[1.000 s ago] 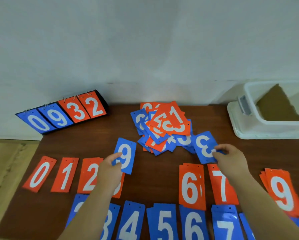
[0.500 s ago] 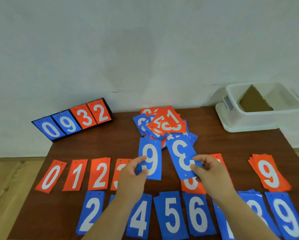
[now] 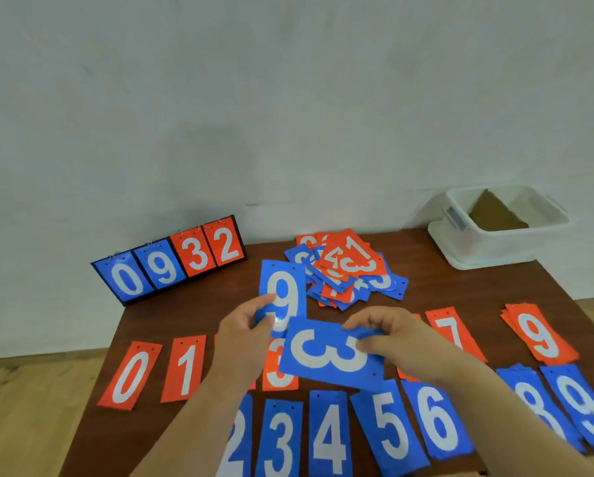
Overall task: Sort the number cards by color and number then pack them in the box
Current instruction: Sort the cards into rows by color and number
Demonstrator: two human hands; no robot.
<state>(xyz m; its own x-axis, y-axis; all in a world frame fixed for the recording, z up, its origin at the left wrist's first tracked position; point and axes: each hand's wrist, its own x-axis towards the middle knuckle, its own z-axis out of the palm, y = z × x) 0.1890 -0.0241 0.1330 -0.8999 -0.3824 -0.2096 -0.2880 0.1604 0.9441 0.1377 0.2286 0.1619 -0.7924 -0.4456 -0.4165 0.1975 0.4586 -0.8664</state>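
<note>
While hovering over the blue row (image 3: 330,438) at the near table edge, pinching a blue 9 card (image 3: 283,294) upright in the left hand (image 3: 244,333) and a blue 3 card (image 3: 323,352) sideways in the right hand (image 3: 392,335), lapping over the 9's bottom. Red row (image 3: 130,373) underneath, then a messy unsorted pile (image 3: 347,266) further back, white box (image 3: 488,249) parked at the far right corner.

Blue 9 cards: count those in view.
3: scoreboard 9; held 9 in the left hand; near-row 9 at the right end. The pile may hide more.

Brown table (image 3: 460,290), flip scoreboard (image 3: 171,266) w/ 0932, white wall (image 3: 288,98), wood floor (image 3: 30,407)
</note>
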